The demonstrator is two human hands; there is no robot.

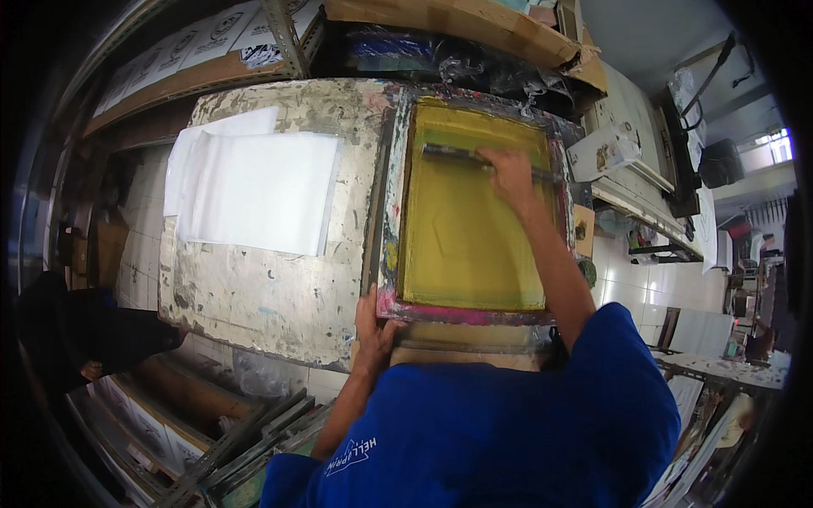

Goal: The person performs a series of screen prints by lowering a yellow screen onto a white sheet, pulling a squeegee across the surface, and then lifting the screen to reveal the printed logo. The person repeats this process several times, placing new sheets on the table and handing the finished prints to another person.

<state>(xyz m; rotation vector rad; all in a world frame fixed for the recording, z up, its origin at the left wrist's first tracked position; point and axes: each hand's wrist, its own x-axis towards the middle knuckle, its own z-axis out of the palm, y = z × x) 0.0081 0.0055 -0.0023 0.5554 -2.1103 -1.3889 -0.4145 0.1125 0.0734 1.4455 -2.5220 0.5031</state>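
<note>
Your right hand (508,173) has its fingers wrapped round the dark bar (453,154), which lies crosswise over the yellow mesh (474,229), toward its far end. Your left hand (373,328) is at the near-left corner of the paint-stained frame (474,316); whether its fingers grip or merely rest there cannot be told. Good practice here would be even pressure along the whole bar, a constant slant and one unbroken stroke, the left hand steadying the frame. The frame occupies the worktop's (279,296) right part; white sheets (262,190) lie toward its far-left corner.
</note>
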